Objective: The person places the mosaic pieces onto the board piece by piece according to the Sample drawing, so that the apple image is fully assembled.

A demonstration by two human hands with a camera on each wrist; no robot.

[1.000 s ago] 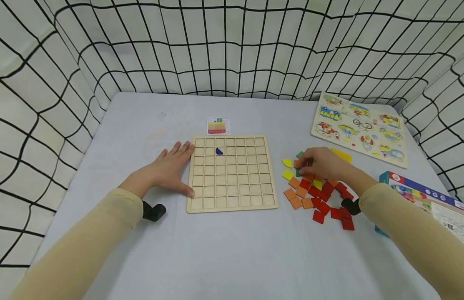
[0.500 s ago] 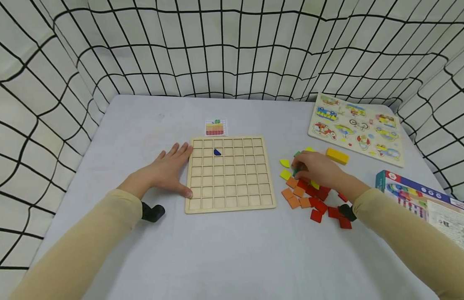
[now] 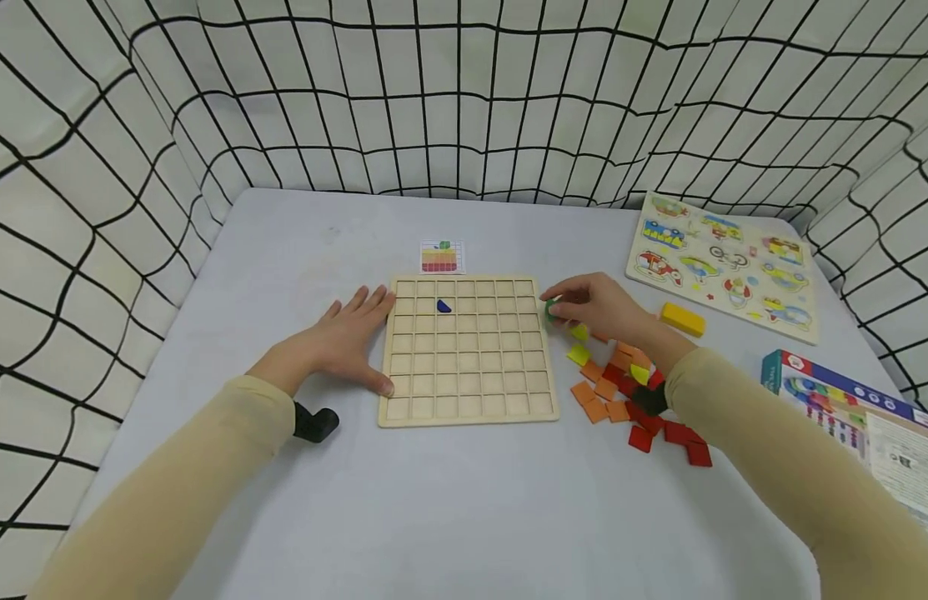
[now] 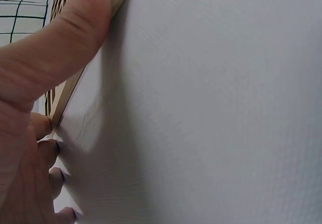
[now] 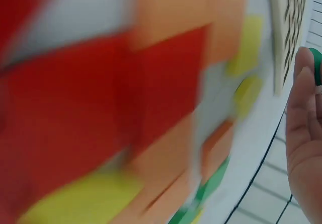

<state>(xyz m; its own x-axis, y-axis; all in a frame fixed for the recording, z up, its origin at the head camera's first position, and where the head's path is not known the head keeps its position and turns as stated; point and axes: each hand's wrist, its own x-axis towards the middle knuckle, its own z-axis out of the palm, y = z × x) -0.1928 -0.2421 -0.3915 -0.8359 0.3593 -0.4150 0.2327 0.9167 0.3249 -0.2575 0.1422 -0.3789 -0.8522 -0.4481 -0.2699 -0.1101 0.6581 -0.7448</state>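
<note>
A wooden grid board (image 3: 464, 364) lies flat on the white table. One dark blue piece (image 3: 443, 307) sits in its upper part. My left hand (image 3: 342, 350) rests spread along the board's left side, thumb and fingertips touching the edge. In the left wrist view the thumb (image 4: 75, 32) lies against the wooden rim. Just off the board's upper right edge, my right hand (image 3: 602, 308) pinches a small green piece (image 3: 549, 312) between thumb and fingers. The right wrist view shows that green piece (image 5: 317, 65) only partly, at the frame's edge.
Red tiles (image 3: 640, 439), orange tiles (image 3: 594, 410) and yellow pieces (image 3: 579, 355) lie loosely right of the board. A picture card (image 3: 441, 257) lies behind it. Farther right are a yellow block (image 3: 682, 319), a vehicle puzzle board (image 3: 726, 258) and a box (image 3: 839, 408). Black netting surrounds the table.
My right hand has lifted from the loose pieces and moved left to the board's edge, with the green piece pinched. The left hand stays at the board's left side.
</note>
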